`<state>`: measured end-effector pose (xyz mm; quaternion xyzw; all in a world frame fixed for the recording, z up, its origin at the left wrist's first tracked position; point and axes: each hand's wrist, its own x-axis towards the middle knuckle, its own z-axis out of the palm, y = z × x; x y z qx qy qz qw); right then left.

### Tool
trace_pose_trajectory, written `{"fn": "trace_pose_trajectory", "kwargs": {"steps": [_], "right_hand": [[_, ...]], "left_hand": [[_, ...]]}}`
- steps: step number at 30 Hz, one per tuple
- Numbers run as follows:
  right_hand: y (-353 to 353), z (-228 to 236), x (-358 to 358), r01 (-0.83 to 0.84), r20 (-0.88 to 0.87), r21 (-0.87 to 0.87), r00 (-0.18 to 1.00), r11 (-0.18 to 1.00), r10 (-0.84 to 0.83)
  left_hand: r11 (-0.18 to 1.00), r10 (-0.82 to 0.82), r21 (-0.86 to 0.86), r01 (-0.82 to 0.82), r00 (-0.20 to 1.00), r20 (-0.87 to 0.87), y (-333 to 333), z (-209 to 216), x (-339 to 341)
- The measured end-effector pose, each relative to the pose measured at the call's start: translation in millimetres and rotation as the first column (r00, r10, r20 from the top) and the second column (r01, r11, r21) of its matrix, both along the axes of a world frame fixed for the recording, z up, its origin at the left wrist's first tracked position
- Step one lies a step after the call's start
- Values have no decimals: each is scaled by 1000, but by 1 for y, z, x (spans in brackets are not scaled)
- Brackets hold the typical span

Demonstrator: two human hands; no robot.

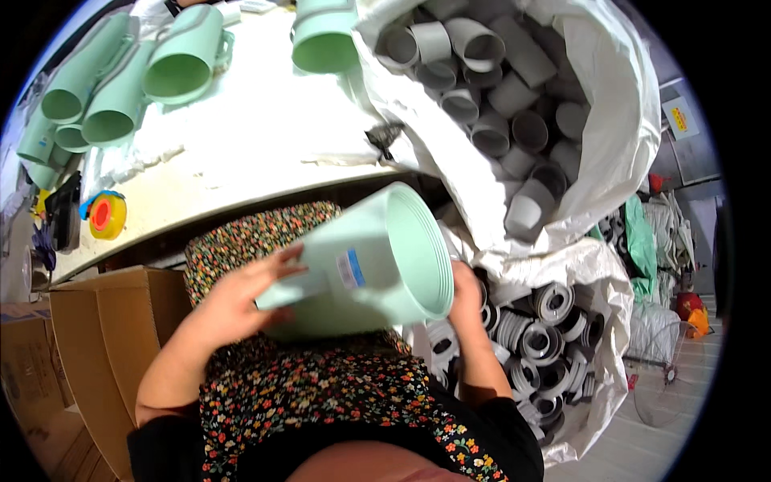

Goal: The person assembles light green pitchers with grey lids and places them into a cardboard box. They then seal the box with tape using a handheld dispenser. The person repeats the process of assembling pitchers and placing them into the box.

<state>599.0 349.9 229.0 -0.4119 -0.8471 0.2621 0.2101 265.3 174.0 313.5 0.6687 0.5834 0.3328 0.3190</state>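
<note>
A pale green plastic jug lies tilted on its side above my lap, its wide ribbed open end turned to the right. On its side is a small white and blue sticker. My left hand holds it at the handle side, with the fingers bent over the handle and slightly blurred. Gripping the rim from the right is my right hand; the jug hides part of its fingers. Similar green jugs lie at the back left of the white table, open ends toward me.
A white sack of grey pipe-like pieces stands at the far right. Nearer, another white sack holds black and grey ring-shaped parts. A cardboard box sits at my left, below a yellow and red tape roll on the table edge.
</note>
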Motion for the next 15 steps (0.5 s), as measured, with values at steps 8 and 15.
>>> {"fn": "trace_pose_trajectory", "kwargs": {"steps": [8,15], "right_hand": [[1,126,-73,-331,-150,233,917,914,370],[4,127,-81,-465,-161,337,828,819,537]], "left_hand": [[977,188,-119,-176,977,101,-7,-4,-1],[979,59,-201,11,941,334,12,-10,-46]]}}
